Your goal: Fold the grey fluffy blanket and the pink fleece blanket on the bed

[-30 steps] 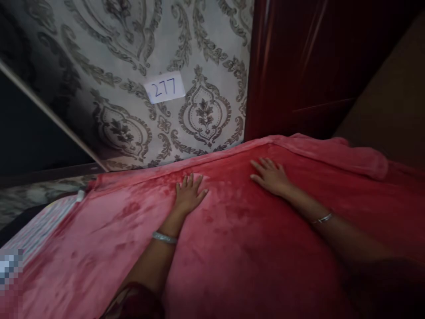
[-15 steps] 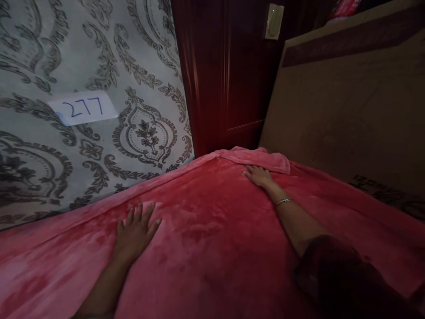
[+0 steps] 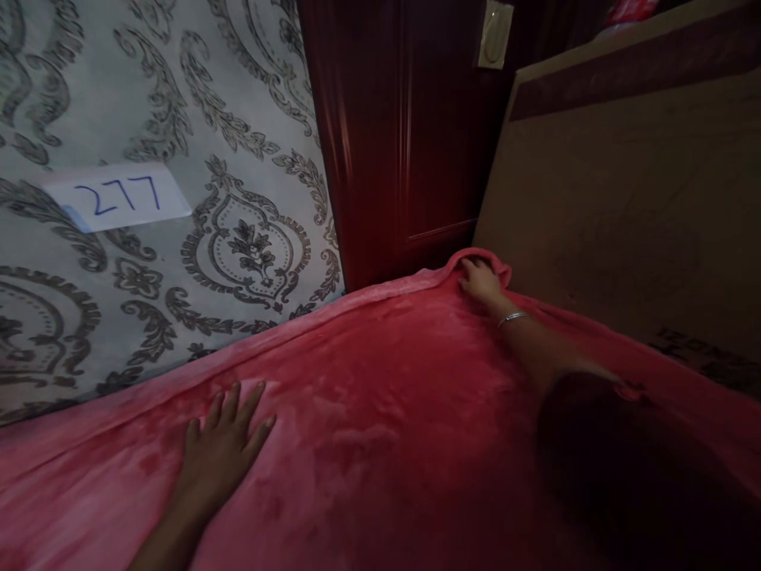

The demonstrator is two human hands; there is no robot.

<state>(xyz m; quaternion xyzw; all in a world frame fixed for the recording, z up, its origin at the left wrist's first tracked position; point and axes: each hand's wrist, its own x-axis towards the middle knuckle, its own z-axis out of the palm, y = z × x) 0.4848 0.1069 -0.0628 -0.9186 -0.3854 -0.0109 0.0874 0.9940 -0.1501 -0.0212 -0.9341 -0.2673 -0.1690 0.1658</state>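
A pink-red plush blanket (image 3: 380, 381) covers the surface in front of me, with darker and lighter brushed patches. My left hand (image 3: 221, 444) lies flat on it at the lower left, fingers spread, holding nothing. Stretched out to the far corner, my right hand (image 3: 480, 281) presses against the blanket's raised, curled edge. Its fingers look extended and slightly apart; the tips are partly lost against the fold. A thin silver bracelet (image 3: 514, 318) circles the right wrist.
Patterned grey wallpaper (image 3: 250, 238) with a paper marked 277 (image 3: 122, 197) borders the left side. A dark red wood panel (image 3: 380, 159) carrying a small pale plate (image 3: 495, 34) stands behind the corner. A large cardboard box (image 3: 630, 182) rises along the right.
My right hand has moved slightly farther into the corner, and the flap there now curls up around its fingers. My left hand stays flat, appearing slightly lower and farther left in view.
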